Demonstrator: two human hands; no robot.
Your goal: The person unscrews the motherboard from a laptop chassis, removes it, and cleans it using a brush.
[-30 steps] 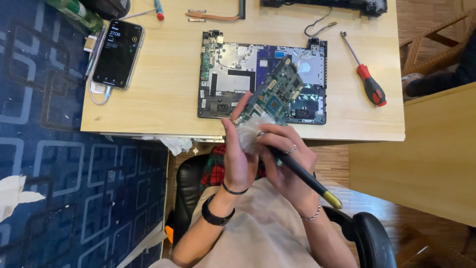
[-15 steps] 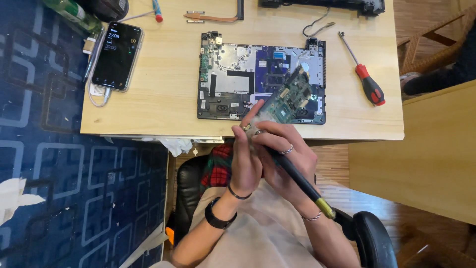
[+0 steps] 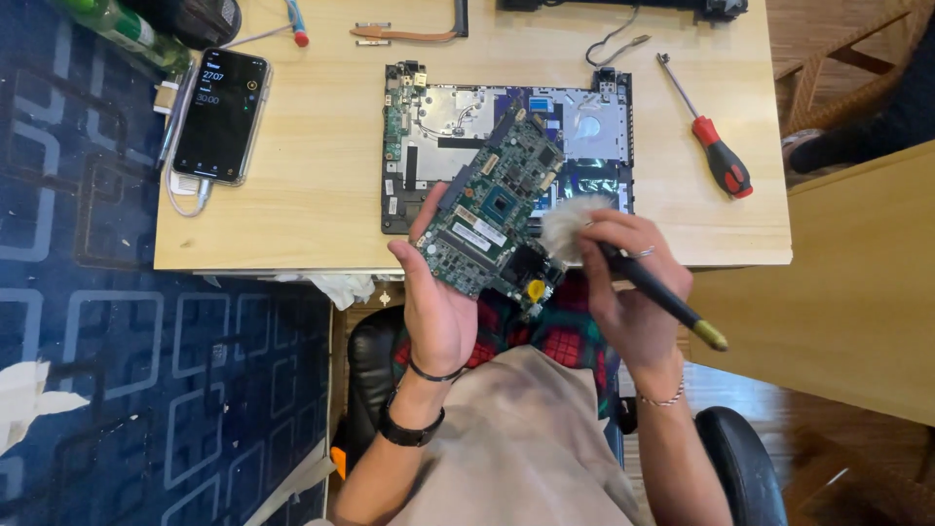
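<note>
From the head view, our left hand (image 3: 438, 302) grips the green circuit board (image 3: 492, 219) by its lower edge, tilted above the bench (image 3: 312, 175). Our right hand (image 3: 633, 292) is closed around a black-handled brush (image 3: 653, 287), its white bristles touching the board's right edge. Beyond lies the opened laptop base (image 3: 584, 127); a red-handled screwdriver (image 3: 716, 156) lies further right.

The light is bright and even, and the shadows are soft and small. The wooden table (image 3: 312, 166) looks pale and a bit shiny — no strong glare. Most things look sharp, but the brush's fluffy tip (image 3: 570, 222) is blurry.
</note>
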